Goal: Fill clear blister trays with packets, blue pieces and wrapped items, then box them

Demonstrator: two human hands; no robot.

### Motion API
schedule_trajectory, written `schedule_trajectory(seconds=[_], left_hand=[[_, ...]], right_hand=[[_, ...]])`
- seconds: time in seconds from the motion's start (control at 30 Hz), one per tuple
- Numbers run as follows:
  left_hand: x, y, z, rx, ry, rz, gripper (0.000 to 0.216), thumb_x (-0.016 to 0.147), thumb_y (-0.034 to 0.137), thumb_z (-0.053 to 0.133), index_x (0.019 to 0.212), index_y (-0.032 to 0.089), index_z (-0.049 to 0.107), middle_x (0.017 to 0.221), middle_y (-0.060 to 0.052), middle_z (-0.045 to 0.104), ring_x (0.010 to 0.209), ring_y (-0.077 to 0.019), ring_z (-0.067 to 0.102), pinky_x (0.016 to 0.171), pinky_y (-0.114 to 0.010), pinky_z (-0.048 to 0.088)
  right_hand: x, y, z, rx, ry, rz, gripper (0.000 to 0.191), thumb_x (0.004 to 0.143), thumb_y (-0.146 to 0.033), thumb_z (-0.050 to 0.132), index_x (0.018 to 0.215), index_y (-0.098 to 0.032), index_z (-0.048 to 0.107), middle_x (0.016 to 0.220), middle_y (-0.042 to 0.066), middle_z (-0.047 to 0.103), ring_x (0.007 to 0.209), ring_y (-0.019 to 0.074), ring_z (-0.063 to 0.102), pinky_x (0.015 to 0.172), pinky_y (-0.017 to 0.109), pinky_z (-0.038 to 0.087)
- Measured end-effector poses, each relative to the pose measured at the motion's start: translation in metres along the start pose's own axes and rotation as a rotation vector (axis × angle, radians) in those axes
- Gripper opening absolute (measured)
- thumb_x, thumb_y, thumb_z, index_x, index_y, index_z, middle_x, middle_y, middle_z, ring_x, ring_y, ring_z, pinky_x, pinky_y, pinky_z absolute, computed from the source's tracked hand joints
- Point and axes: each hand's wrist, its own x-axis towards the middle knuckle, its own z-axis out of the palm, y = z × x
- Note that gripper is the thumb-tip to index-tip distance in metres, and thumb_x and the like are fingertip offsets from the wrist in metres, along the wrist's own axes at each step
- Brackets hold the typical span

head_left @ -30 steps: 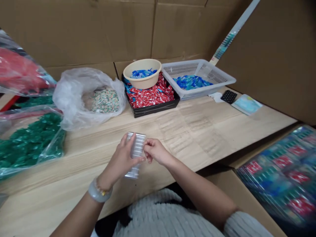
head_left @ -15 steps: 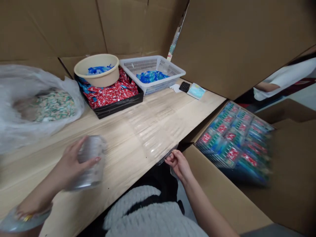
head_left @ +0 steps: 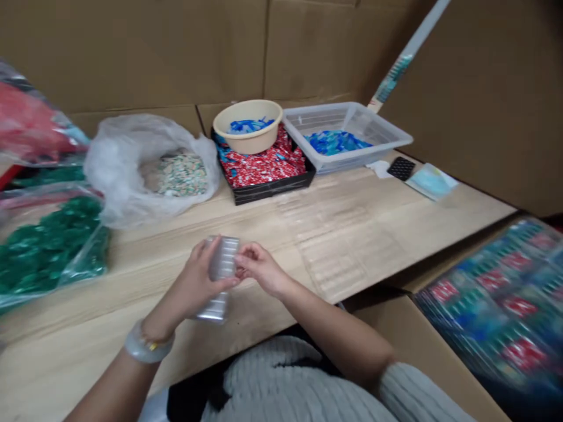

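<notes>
My left hand (head_left: 193,284) is wrapped round a stack of clear ribbed plastic trays (head_left: 219,275), held upright just above the wooden table (head_left: 396,228). My right hand (head_left: 259,269) pinches the stack's right edge with thumb and fingertips. Several clear plastic trays (head_left: 338,246) lie flat in a row on the table to the right of my hands. A pale bangle sits on my left wrist.
At the back stand a clear bag of speckled sweets (head_left: 149,170), a black tray of red packets (head_left: 268,170) with a beige bowl (head_left: 247,125) on it, and a white basket (head_left: 347,138) with blue pieces. Green-filled bags (head_left: 48,246) lie left. A carton of packed boxes (head_left: 497,299) stands right.
My right hand came back from the table's right edge to the stack in my left hand. The view swung left again.
</notes>
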Motion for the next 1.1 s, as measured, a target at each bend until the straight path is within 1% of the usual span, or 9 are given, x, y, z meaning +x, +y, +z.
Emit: schedule_trajectory(seconds=[0.1,0.2,0.47,0.6,0.73,0.83,0.9,1.0,1.1], left_hand=[[-0.003,-0.010,-0.004,-0.058,0.006,-0.033,0.089,0.063,0.051,0.060,0.134,0.014,0.021,0.135,-0.017,0.025,0.128,-0.0290,0.019,0.101,-0.045,0.026],[-0.006,-0.018,-0.006,-0.116,0.010,-0.042,0.092,0.061,0.050,0.063,0.135,0.016,0.020,0.136,-0.017,0.023,0.128,-0.0297,0.018,0.101,-0.046,0.025],[-0.008,-0.024,-0.006,-0.108,0.047,-0.034,0.084,0.065,0.050,0.059,0.134,0.020,0.022,0.136,-0.013,0.025,0.128,-0.0293,0.019,0.100,-0.047,0.026],[-0.016,-0.047,-0.024,-0.029,0.169,-0.148,0.076,0.066,0.049,0.057,0.130,0.017,0.031,0.131,-0.013,0.031,0.124,-0.0288,0.028,0.100,-0.046,0.028],[-0.023,-0.065,-0.037,0.022,0.159,-0.164,0.076,0.068,0.049,0.055,0.130,0.013,0.030,0.130,-0.013,0.032,0.122,-0.0287,0.030,0.100,-0.044,0.028],[-0.025,-0.062,-0.036,0.008,0.108,-0.122,0.078,0.068,0.051,0.054,0.131,0.013,0.027,0.132,-0.014,0.031,0.123,-0.0300,0.029,0.100,-0.044,0.029],[-0.026,-0.059,-0.032,-0.003,0.094,-0.110,0.079,0.068,0.052,0.053,0.132,0.014,0.026,0.133,-0.014,0.030,0.124,-0.0312,0.026,0.099,-0.046,0.029],[-0.029,-0.056,-0.028,-0.022,0.098,-0.113,0.084,0.065,0.055,0.055,0.132,0.016,0.025,0.133,-0.015,0.027,0.125,-0.0312,0.025,0.099,-0.047,0.028],[-0.030,-0.056,-0.025,-0.041,0.098,-0.103,0.089,0.062,0.056,0.058,0.133,0.017,0.023,0.134,-0.016,0.025,0.127,-0.0299,0.021,0.101,-0.046,0.025]], right_hand=[[0.035,0.016,0.027,0.149,-0.102,0.093,0.032,0.057,-0.034,0.071,0.065,-0.017,0.044,0.056,-0.008,0.047,0.049,0.0048,0.048,0.047,0.018,0.041],[0.039,0.018,0.023,0.181,-0.154,0.167,0.030,0.058,-0.030,0.071,0.067,-0.017,0.046,0.057,-0.007,0.051,0.051,0.0057,0.051,0.048,0.018,0.043],[0.038,-0.006,0.035,-0.412,-0.062,0.278,0.014,0.064,-0.022,0.055,0.055,-0.015,0.046,0.036,-0.006,0.047,0.030,0.0093,0.048,0.029,0.017,0.038],[0.015,-0.004,-0.003,-0.196,0.207,0.127,0.014,0.062,-0.025,0.059,0.062,-0.015,0.048,0.050,-0.005,0.055,0.034,0.0088,0.052,0.030,0.017,0.040],[0.014,-0.004,-0.049,0.084,0.430,-0.075,0.016,0.065,-0.023,0.062,0.069,-0.017,0.048,0.063,-0.003,0.060,0.051,0.0095,0.060,0.048,0.020,0.050],[0.029,-0.005,-0.055,0.120,0.440,0.048,0.009,0.071,-0.016,0.055,0.067,-0.016,0.047,0.058,-0.001,0.059,0.056,0.0107,0.061,0.056,0.022,0.052],[0.031,-0.003,-0.045,0.023,0.441,0.187,0.009,0.073,-0.017,0.053,0.067,-0.015,0.047,0.054,-0.001,0.057,0.049,0.0110,0.059,0.049,0.022,0.050],[0.027,0.007,-0.010,-0.147,0.282,0.228,0.017,0.072,-0.029,0.058,0.072,-0.016,0.046,0.052,-0.003,0.056,0.039,0.0111,0.054,0.037,0.021,0.044],[0.034,0.022,0.036,-0.102,-0.098,0.170,0.032,0.061,-0.036,0.068,0.075,-0.018,0.046,0.055,-0.006,0.056,0.042,0.0098,0.054,0.040,0.021,0.045]])
